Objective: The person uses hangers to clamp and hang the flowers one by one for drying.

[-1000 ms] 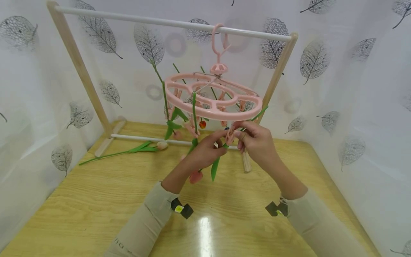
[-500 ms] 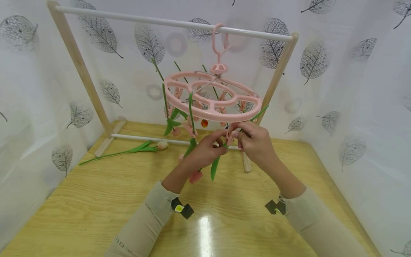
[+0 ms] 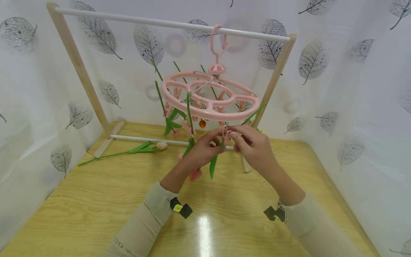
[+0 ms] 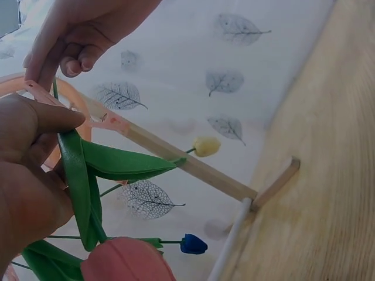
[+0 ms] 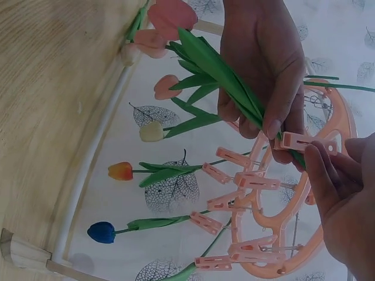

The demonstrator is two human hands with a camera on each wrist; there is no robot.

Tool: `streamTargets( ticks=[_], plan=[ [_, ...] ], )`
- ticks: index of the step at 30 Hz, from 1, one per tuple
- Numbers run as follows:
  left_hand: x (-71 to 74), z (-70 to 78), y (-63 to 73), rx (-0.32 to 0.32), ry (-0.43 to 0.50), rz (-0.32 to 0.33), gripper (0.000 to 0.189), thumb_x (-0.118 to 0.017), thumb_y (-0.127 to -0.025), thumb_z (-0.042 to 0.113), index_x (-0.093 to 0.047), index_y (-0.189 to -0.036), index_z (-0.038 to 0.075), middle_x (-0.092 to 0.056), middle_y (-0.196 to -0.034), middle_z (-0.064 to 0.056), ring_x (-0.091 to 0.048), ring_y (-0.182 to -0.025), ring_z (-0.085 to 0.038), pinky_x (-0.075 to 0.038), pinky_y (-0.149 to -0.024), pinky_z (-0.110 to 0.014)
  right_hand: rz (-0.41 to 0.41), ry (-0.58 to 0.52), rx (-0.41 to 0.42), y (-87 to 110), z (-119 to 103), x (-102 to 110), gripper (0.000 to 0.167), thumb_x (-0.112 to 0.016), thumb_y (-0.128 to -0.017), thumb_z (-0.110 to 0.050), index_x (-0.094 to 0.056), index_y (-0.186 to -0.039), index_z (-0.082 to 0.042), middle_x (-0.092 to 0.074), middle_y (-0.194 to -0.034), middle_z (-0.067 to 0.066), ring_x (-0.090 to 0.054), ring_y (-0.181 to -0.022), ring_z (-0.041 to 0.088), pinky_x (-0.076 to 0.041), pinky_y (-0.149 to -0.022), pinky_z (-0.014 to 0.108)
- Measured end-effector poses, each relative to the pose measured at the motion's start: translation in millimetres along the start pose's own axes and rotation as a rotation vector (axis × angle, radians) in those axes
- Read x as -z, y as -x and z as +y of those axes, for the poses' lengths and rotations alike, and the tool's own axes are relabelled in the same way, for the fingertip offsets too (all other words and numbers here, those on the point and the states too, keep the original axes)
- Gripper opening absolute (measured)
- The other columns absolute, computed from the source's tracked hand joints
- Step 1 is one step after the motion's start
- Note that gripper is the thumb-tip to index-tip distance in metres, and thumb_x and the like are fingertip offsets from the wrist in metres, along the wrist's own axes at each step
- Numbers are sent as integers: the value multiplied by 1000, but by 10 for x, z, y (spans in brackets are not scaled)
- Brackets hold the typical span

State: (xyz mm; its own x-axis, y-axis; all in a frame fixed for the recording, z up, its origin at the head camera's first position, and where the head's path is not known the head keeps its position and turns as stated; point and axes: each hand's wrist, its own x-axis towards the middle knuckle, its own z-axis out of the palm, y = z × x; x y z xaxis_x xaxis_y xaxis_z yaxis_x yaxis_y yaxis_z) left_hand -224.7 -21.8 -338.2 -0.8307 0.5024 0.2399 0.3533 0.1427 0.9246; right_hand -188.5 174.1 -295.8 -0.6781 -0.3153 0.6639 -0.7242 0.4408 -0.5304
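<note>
My left hand (image 3: 205, 148) grips the green stem of a pink artificial tulip (image 5: 171, 20), whose bloom hangs downward. Beside it, my right hand (image 3: 253, 144) pinches a pink clothespin (image 5: 307, 142) between thumb and fingers, right at the stem. The clothespin hangs below the front rim of a pink round clip hanger (image 3: 213, 113). More clothespins on the hanger hold upside-down tulips: a blue one (image 5: 101, 232), an orange one (image 5: 120, 171) and a cream one (image 5: 152, 132) show in the right wrist view. A yellow tulip (image 4: 206, 146) appears in the left wrist view.
The hanger hooks over the white top bar (image 3: 160, 23) of a wooden-legged rack (image 3: 78, 67). One pale tulip (image 3: 162, 145) lies on the wooden table (image 3: 128, 200) at the left, near the lower bar. A leaf-print curtain (image 3: 340, 89) surrounds the table.
Both hands and the clothespin have shifted slightly left, and the hanger has swung a little the same way. The hold on stem and clothespin stays.
</note>
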Motion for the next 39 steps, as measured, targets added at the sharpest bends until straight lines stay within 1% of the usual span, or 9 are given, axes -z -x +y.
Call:
streamTargets(
  ticks=[4, 9, 12, 16, 23, 28, 33, 36, 39],
  plan=[
    [-1, -24, -5, -9, 2, 30, 53, -63, -99, 12, -49, -149, 25, -57, -125, -7, -56, -93, -21, -50, -71, -33, 36, -52, 45, 54, 38, 5, 24, -60, -98, 4, -72, -118, -1, -67, -91, 5, -62, -66, 11, -53, -61, 19],
    [-17, -29, -9, 4, 9, 13, 54, -65, -99, 13, -48, -149, 23, -55, -133, -9, -58, -96, -22, -52, -74, -33, 160, -135, 83, 109, 67, 75, 22, -55, -98, 9, -72, -111, 4, -67, -92, 3, -61, -65, 10, -53, -61, 18],
    [-39, -35, -21, 11, 22, 5, 54, -66, -98, 12, -50, -147, 24, -53, -140, -5, -61, -102, -22, -55, -79, -33, 244, -198, 39, 142, 83, 145, 19, -52, -100, 6, -70, -108, 7, -69, -95, -1, -60, -63, 10, -52, -60, 18],
    [-77, -57, -40, -2, 59, -14, 47, -68, -97, 12, -55, -141, 22, -56, -139, -6, -63, -106, -23, -57, -84, -35, 309, -278, -75, 190, 117, 233, 22, -53, -103, -3, -67, -109, 12, -72, -99, -1, -61, -61, 11, -53, -59, 19],
    [-139, -97, -38, 0, 100, -46, 54, -67, -98, 15, -49, -148, 21, -57, -137, -4, -62, -111, -22, -57, -87, -35, 324, -340, -152, 186, 213, 302, 26, -56, -103, -8, -65, -114, 14, -71, -101, 5, -64, -72, 13, -56, -64, 21],
    [-163, -103, -48, 14, 100, -53, 56, -67, -98, 14, -47, -150, 18, -59, -133, -10, -62, -113, -23, -57, -90, -35, 326, -266, -195, 119, 292, 334, 28, -59, -102, -10, -65, -122, 9, -69, -112, 10, -67, -94, 13, -58, -77, 23],
    [-174, -98, -57, 3, 176, -87, 57, -63, -99, 5, -43, -151, 10, -53, -146, -15, -52, -135, -27, -50, -105, -36, 291, -164, -241, 22, 344, 365, 35, -59, -103, -16, -61, -134, 0, -61, -132, 14, -61, -116, 13, -55, -90, 20],
    [-169, -114, -51, -3, 155, -65, 64, -63, -99, 7, -36, -157, 16, -49, -152, -10, -44, -144, -25, -46, -110, -36, 269, -132, -230, -40, 359, 366, 37, -61, -102, -15, -61, -138, -6, -58, -141, 8, -55, -128, 13, -51, -97, 18],
    [-150, -122, -28, 6, 107, -15, 70, -65, -98, 11, -33, -159, 24, -51, -150, -5, -45, -143, -22, -46, -110, -35, 234, -128, -215, -95, 370, 361, 38, -62, -101, -13, -61, -139, -7, -53, -147, 6, -50, -136, 15, -50, -101, 19]
  ],
)
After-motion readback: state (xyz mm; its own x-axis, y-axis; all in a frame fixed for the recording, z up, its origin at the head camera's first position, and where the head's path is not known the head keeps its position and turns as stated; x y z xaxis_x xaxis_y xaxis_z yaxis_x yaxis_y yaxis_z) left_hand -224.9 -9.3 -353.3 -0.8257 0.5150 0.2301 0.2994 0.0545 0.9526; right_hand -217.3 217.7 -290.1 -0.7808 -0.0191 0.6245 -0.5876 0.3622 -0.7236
